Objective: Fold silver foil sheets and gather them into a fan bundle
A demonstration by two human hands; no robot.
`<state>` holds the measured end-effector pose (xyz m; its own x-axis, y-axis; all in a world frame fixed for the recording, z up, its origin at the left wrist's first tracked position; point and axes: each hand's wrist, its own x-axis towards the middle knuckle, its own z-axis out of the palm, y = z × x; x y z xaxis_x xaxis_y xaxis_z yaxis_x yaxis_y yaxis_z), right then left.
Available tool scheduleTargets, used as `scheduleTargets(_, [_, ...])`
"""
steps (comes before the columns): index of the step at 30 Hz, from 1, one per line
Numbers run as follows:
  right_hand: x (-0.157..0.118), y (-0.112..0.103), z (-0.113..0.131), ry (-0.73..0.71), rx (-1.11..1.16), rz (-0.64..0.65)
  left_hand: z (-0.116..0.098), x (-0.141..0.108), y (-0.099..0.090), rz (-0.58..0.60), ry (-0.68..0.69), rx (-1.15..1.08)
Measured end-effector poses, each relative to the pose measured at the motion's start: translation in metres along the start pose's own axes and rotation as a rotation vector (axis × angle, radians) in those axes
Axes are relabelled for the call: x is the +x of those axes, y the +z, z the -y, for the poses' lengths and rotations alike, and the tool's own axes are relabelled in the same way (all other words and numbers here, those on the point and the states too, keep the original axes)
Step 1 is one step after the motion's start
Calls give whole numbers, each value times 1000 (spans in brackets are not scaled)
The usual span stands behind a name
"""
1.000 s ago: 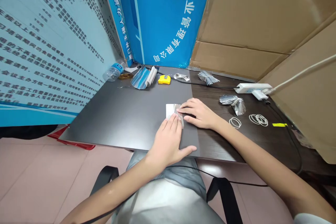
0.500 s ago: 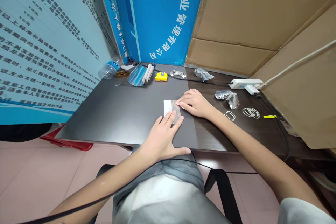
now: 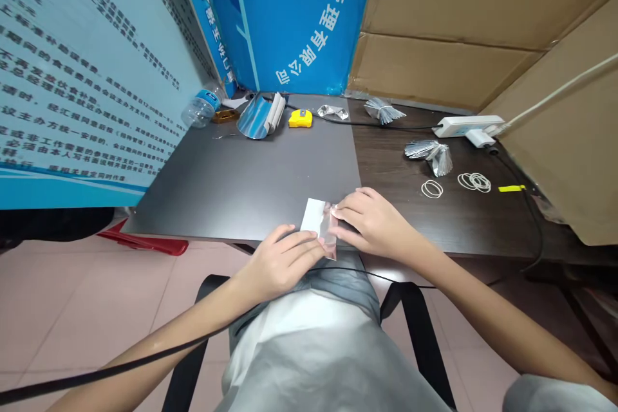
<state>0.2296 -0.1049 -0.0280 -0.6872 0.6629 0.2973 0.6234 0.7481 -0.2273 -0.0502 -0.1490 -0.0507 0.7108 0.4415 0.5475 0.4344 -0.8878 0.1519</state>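
Along the near edge of the surface [image 3: 437,232], at the border of the grey mat [image 3: 251,180], a foil sheet [image 3: 329,228] with a white paper backing [image 3: 313,214] lies between both hands. The right hand [image 3: 376,222] has its fingers [image 3: 345,209] closed over the sheet's right side; the grip appears firm, though the thumb is hidden. The left hand [image 3: 280,262] is half curled, its fingertips [image 3: 309,238] at the sheet's lower end; whether that grip pinches or merely steadies cannot be told. The opposed placement suggests the sheet is being kept taut and in register for close handling, and the mat likely serves as a smooth, flat backing. Stock stands farther right on the surface, apparently within reach yet away from the work: fanned foil bundles [image 3: 429,156], rubber bands [image 3: 476,182] and a power strip [image 3: 466,126]. At the far edge sit a yellow tape measure [image 3: 300,118], a curved foil piece [image 3: 255,117] and a water bottle [image 3: 201,107].
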Motion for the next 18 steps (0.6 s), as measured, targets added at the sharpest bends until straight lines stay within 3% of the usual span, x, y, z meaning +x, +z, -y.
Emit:
scheduleTargets(3, [10,-11,-1,-32,261,5,9,32,-16,-133,-265,-254])
scheduleTargets(5, [23,-22,-4,-29,498,-81,18,65,-31,-181,-531,-438])
scheduleTargets(7, [39,-32,-5,43,651,-208,29,96,-45,-160,-660,-670])
scheduleTargets(11, [65,-42,-4,271,659,-471,52,136,-58,-194,-691,-1038])
scheduleTargets(18, [77,-37,-22,269,707,-650,68,148,-49,-290,-676,-1003])
